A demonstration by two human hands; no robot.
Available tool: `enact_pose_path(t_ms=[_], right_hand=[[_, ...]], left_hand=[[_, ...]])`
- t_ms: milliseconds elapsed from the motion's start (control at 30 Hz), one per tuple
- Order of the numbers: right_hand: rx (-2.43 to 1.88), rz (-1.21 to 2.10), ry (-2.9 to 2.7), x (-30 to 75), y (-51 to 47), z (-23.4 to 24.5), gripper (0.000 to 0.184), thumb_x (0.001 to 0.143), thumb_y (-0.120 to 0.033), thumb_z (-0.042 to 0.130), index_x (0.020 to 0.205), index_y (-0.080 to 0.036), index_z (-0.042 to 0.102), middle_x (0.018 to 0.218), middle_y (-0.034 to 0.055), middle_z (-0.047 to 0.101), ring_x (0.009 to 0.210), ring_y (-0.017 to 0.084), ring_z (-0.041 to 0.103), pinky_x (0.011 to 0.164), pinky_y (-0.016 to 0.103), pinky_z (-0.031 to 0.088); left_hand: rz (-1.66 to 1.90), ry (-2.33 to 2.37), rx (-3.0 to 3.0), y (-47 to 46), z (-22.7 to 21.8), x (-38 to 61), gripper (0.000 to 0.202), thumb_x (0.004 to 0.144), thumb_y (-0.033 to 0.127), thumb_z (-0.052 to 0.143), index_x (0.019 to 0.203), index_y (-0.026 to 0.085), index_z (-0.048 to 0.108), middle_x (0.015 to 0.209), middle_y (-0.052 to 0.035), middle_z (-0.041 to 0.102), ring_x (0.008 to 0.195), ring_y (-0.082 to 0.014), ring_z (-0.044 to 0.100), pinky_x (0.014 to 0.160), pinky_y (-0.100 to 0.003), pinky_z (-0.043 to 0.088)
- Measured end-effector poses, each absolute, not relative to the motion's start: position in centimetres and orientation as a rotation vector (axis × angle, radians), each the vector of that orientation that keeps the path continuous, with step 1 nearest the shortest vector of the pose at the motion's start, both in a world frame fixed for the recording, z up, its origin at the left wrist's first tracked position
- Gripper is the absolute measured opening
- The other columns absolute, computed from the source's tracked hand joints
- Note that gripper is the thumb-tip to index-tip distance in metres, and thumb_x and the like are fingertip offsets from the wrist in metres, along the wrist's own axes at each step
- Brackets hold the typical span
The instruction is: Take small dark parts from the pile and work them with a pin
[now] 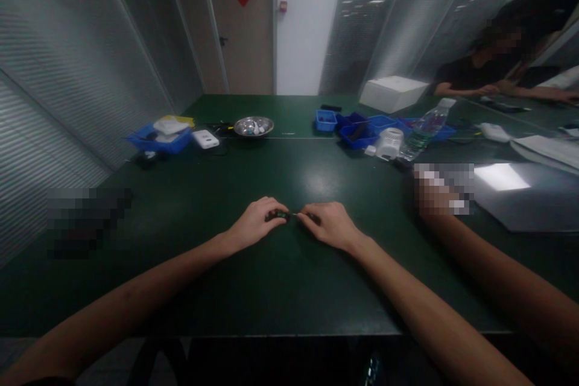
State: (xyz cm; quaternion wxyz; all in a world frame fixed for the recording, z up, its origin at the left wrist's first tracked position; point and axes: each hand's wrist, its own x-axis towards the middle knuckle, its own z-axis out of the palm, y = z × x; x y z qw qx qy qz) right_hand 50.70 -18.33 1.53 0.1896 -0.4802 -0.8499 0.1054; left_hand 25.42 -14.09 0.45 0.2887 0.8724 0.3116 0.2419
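Both my hands rest on the dark green table at its middle, fingertips almost meeting. My left hand is curled round a small dark part with a greenish spot. My right hand pinches a thin dark piece that reaches toward the left hand's part. Whether the two pieces are joined is too small to tell.
A co-worker's forearm lies on the table at the right. At the back stand blue bins, a metal bowl, more blue bins, a white container, a water bottle and a white box. People sit far right.
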Motion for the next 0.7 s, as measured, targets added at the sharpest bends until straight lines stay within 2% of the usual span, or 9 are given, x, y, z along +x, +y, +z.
enact_pose_path(t_ms=[567, 700], right_hand=[[-1.317, 0.235, -2.410, 47.7, -18.6, 1.5, 0.030, 0.106, -0.037, 0.046, 0.101, -0.021, 0.071, 0.087, 0.0036, 0.073, 0.073, 0.014, 0.064, 0.065, 0.026, 0.036], [-1.348, 0.264, -2.381, 48.6, -18.6, 1.8, 0.030, 0.106, -0.038, 0.048, 0.098, -0.021, 0.072, 0.085, 0.0027, 0.073, 0.070, 0.014, 0.063, 0.066, 0.026, 0.037]], left_hand=[[0.644, 0.818, 2.304, -14.2, 1.0, 25.6, 0.012, 0.097, 0.026, 0.065, 0.106, 0.021, 0.071, 0.102, -0.0047, 0.067, 0.096, -0.0203, 0.061, 0.084, -0.033, 0.048], [0.639, 0.814, 2.319, -14.2, 0.8, 25.5, 0.014, 0.097, 0.026, 0.066, 0.109, 0.022, 0.071, 0.106, -0.0040, 0.067, 0.100, -0.0201, 0.061, 0.086, -0.034, 0.048]])
